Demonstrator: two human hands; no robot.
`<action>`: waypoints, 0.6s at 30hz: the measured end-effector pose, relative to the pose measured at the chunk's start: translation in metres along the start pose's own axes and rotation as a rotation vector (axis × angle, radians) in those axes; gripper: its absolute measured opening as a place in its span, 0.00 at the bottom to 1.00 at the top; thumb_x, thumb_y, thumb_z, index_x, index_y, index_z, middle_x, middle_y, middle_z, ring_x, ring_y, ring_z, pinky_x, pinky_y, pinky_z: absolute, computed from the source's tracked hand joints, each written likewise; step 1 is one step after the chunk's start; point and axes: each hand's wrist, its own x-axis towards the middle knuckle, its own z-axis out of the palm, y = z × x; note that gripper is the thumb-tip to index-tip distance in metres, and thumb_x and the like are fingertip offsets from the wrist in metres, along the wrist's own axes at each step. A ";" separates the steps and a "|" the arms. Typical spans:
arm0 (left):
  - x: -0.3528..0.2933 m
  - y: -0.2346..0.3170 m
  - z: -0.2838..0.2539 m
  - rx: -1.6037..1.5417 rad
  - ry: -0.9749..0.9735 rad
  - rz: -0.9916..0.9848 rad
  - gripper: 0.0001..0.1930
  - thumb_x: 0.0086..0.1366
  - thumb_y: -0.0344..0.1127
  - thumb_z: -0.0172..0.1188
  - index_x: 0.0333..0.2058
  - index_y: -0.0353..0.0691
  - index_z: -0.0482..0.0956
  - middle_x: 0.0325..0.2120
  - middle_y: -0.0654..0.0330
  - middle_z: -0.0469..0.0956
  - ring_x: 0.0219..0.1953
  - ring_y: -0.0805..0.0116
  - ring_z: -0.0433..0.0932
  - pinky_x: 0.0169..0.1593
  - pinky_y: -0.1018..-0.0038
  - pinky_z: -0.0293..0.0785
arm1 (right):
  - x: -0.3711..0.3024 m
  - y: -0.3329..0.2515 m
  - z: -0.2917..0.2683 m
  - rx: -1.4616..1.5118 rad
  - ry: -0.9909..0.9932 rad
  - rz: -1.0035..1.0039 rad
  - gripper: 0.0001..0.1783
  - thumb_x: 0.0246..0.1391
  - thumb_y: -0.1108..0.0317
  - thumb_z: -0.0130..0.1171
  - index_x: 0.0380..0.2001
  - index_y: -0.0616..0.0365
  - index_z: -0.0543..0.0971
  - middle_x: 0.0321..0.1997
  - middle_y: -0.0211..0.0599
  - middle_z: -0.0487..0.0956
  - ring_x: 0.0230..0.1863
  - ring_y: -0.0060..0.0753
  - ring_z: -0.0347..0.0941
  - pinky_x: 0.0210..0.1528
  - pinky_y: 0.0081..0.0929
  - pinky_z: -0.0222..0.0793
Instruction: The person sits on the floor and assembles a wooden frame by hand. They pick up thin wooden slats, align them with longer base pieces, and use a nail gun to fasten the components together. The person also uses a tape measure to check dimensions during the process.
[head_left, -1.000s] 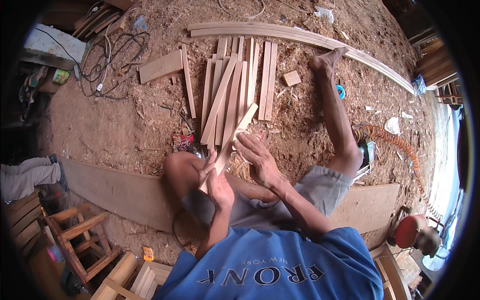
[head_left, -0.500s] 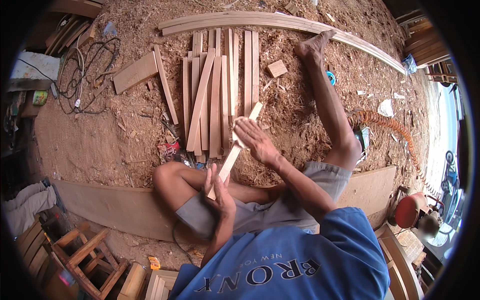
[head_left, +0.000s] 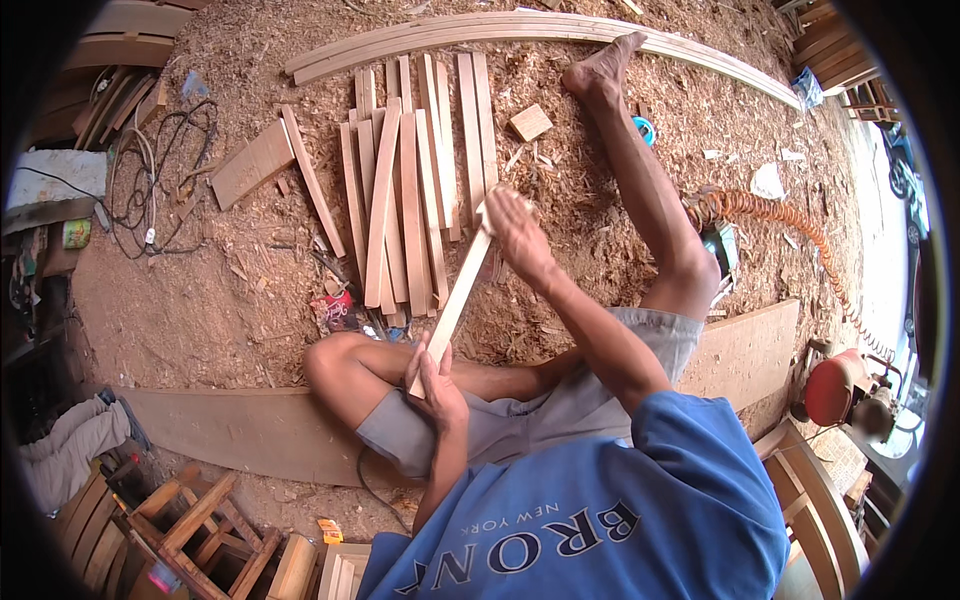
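The left hand (head_left: 440,392) is curled and low, close in. The right hand (head_left: 519,238) is farther out, palm down, its arm (head_left: 590,318) stretched forward.

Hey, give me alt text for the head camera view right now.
A bare left hand holds the near end of a pale wooden strip while the right hand covers a whitish pad toward its far end. Loose wooden strips lie beyond, among wood shavings.

This is a woodworking shop: shavings (head_left: 592,185) surround the pile of wooden strips (head_left: 409,190), with long boards (head_left: 450,36) beyond it and a coiled hose (head_left: 748,203) to its right.
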 end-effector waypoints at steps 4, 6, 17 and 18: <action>0.004 0.001 0.003 -0.013 0.001 0.009 0.16 0.74 0.34 0.47 0.53 0.26 0.67 0.57 0.40 0.69 0.58 0.48 0.72 0.57 0.58 0.79 | 0.001 -0.004 -0.006 -0.113 -0.018 -0.051 0.35 0.60 0.83 0.31 0.72 0.57 0.50 0.76 0.45 0.50 0.77 0.40 0.43 0.78 0.42 0.38; 0.005 -0.002 0.006 -0.057 0.063 -0.021 0.18 0.74 0.34 0.48 0.54 0.25 0.68 0.57 0.42 0.70 0.58 0.53 0.74 0.58 0.61 0.77 | -0.051 -0.039 0.008 -0.090 -0.065 -0.224 0.36 0.61 0.83 0.32 0.72 0.53 0.50 0.77 0.43 0.50 0.77 0.39 0.43 0.78 0.44 0.37; 0.004 -0.020 -0.007 -0.030 -0.048 0.080 0.18 0.73 0.33 0.50 0.54 0.23 0.68 0.58 0.40 0.68 0.59 0.49 0.72 0.56 0.57 0.79 | 0.015 0.006 0.004 -0.130 -0.142 0.048 0.34 0.63 0.75 0.44 0.71 0.63 0.51 0.76 0.48 0.51 0.78 0.42 0.42 0.79 0.37 0.37; 0.005 -0.023 -0.007 -0.037 -0.014 0.055 0.18 0.73 0.33 0.49 0.54 0.24 0.68 0.58 0.41 0.68 0.58 0.50 0.72 0.56 0.57 0.79 | -0.010 -0.015 0.004 -0.374 -0.171 -0.034 0.35 0.61 0.76 0.43 0.71 0.62 0.50 0.77 0.48 0.49 0.78 0.43 0.42 0.79 0.38 0.36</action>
